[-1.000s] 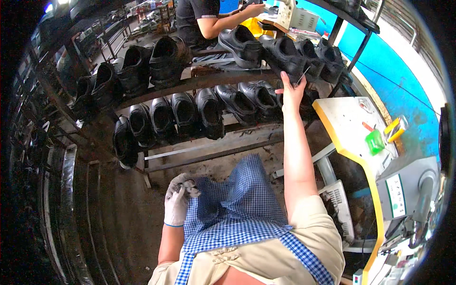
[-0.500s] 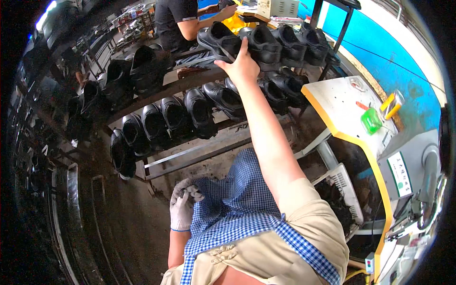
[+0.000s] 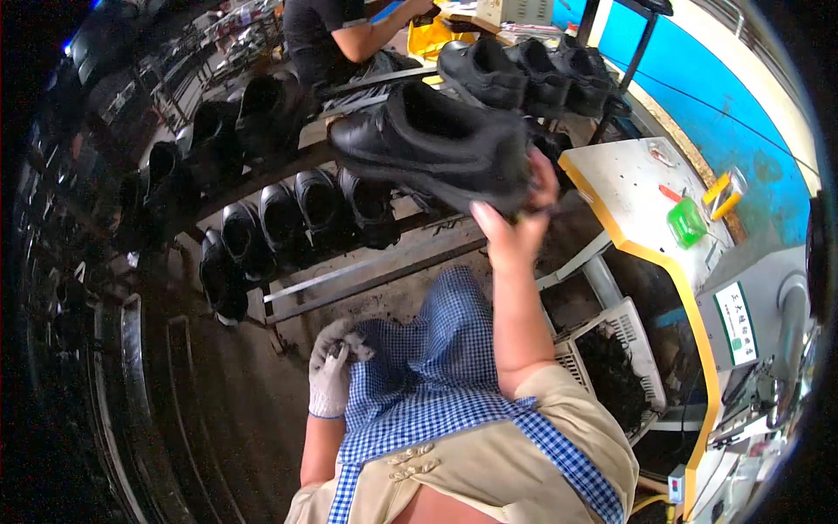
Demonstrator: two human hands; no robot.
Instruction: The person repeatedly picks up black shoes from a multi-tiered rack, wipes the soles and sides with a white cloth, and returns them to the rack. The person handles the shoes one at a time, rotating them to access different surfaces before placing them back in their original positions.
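Observation:
A black leather shoe is held up before the rack, toe to the left and opening upward. My bare right hand grips it by the heel, thumb on the near side. My left hand, in a white glove with dirty grey fingers, is curled beside the blue checked apron. What those gloved fingers close on, if anything, is hidden. Behind the held shoe, more black shoes stand on the upper rack level. Another row of black shoes sits lower on the rack, partly covered by the held shoe.
At the right is a white worktable with yellow edging, bearing a green container and a yellow-handled tool. A white plastic basket with dark scraps sits beneath it. Beyond the rack, a person in dark clothes works near a yellow bag.
My right hand has lifted the leftmost upper-rack shoe and drawn it toward me, leaving its place on the rack. My left hand has barely moved, staying beside the apron.

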